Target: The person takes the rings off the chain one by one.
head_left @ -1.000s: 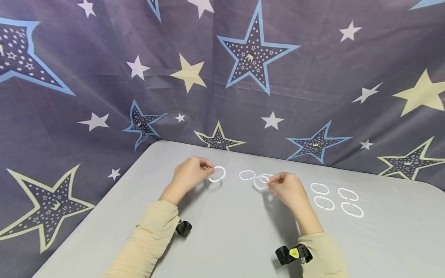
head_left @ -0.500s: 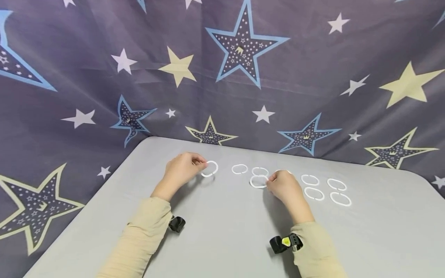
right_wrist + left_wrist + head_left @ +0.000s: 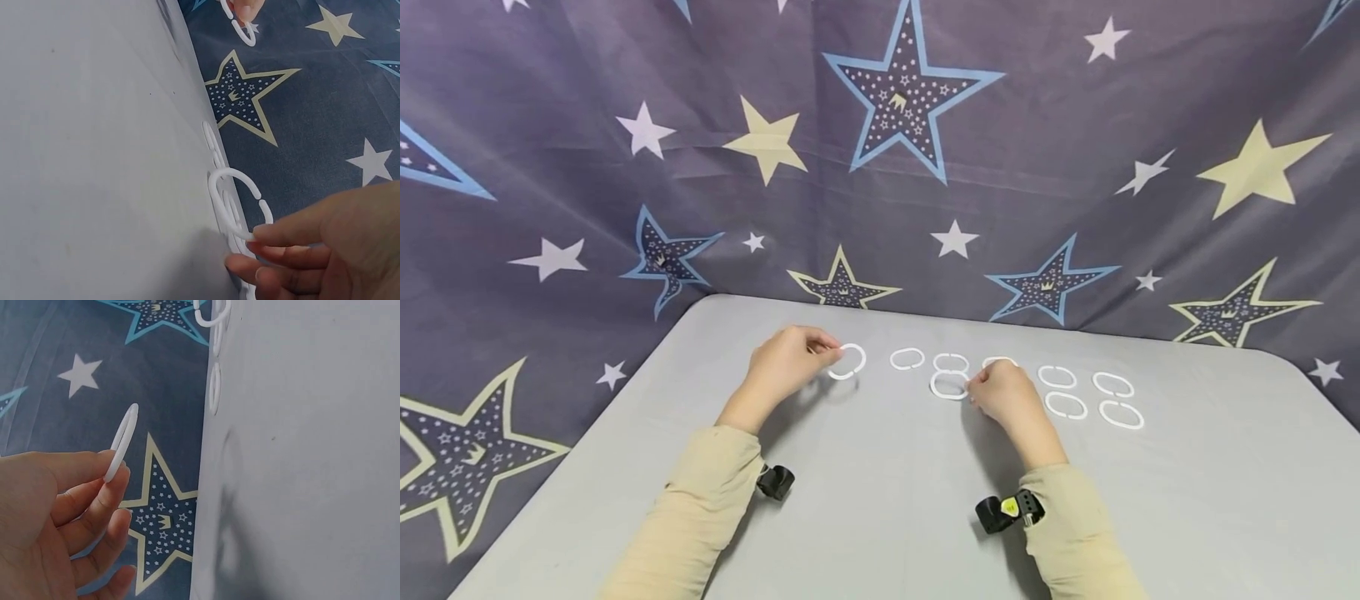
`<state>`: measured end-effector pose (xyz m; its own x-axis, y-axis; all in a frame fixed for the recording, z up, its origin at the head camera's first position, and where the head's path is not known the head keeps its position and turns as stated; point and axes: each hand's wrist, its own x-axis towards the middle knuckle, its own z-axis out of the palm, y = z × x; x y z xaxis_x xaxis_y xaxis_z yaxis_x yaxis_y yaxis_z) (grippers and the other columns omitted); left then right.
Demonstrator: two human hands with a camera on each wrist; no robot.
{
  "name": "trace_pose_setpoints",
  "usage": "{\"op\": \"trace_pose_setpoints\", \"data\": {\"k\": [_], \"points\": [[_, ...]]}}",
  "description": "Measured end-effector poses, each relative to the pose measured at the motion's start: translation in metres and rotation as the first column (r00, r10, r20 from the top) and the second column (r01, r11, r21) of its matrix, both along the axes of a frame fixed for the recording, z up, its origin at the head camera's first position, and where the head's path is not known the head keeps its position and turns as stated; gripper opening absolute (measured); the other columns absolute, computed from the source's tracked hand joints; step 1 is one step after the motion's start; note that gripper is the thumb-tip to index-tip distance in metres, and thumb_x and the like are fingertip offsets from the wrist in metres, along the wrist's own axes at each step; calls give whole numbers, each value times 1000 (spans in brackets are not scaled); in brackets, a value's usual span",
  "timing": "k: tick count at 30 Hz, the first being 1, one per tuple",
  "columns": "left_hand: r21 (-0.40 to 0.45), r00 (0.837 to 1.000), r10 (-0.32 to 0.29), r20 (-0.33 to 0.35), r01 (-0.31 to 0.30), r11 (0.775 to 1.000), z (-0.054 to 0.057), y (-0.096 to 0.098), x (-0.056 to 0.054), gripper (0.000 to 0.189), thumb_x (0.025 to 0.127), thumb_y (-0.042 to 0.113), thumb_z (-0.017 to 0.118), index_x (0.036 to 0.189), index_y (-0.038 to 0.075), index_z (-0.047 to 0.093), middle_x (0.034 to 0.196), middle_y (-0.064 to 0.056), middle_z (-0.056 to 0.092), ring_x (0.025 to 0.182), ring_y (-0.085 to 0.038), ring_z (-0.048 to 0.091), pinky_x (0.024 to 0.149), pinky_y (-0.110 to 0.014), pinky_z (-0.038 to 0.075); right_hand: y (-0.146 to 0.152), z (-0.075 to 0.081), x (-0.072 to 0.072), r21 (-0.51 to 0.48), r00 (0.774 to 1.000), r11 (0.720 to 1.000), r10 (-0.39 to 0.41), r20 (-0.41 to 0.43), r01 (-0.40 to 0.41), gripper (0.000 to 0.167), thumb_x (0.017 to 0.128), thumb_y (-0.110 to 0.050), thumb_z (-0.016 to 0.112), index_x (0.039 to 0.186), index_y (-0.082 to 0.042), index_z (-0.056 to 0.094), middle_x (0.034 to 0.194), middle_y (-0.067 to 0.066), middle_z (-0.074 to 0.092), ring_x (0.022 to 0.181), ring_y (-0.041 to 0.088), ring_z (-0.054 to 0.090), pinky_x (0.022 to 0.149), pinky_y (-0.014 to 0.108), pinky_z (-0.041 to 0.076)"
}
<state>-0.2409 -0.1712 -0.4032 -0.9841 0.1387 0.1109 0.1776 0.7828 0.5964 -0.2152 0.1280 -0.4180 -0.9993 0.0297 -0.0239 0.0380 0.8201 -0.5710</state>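
My left hand (image 3: 786, 364) pinches a white split ring (image 3: 864, 360) between thumb and index finger. In the left wrist view this ring (image 3: 129, 432) stands nearly edge-on, raised above the table. My right hand (image 3: 1009, 397) pinches another white split ring (image 3: 214, 187) at its edge, its small gap showing in the right wrist view. In the head view that ring appears just in front of a ring (image 3: 951, 356) on the table; whether it touches the tabletop I cannot tell. Behind the right hand, one more ring (image 3: 1000, 359) is partly hidden.
On the grey table (image 3: 865, 500), several matching oval rings lie flat. One ring (image 3: 907, 368) lies between the hands; a group including a near-right ring (image 3: 1122, 402) lies right of the right hand. A star-patterned curtain (image 3: 1037, 125) hangs behind the table.
The right hand's ring has moved from overlapping a flat ring to just in front of it, as seen from the head. The left hand keeps its ring, and the head view has shifted.
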Motion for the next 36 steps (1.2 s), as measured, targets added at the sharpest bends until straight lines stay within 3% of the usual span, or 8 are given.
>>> {"op": "trace_pose_setpoints", "data": {"k": [11,26,36], "points": [[-13,1000,4,8,-4,1000,0,1,2,19,92,35,69,104,22,76,89,10,71,78,-13,62,76,-41,44,-2,-2,-1,17,1000,1000,-21,15,20,16,87,-13,68,77,-3,74,58,1,66,64,21,59,61,33,45],[-21,1000,0,5,0,1000,-2,4,2,19,92,35,69,104,22,76,89,10,72,79,-13,62,77,-42,44,5,-5,-2,29,999,999,-32,42,31,17,87,-15,70,76,-5,75,58,-1,66,64,21,59,60,33,45],[-35,999,-39,1,39,999,-6,14,4,19,91,34,70,104,22,76,89,10,71,80,-12,63,78,-43,46,5,-5,-1,23,998,999,-34,45,33,15,87,-15,70,77,-5,75,58,-1,66,65,21,59,62,35,46]]}}
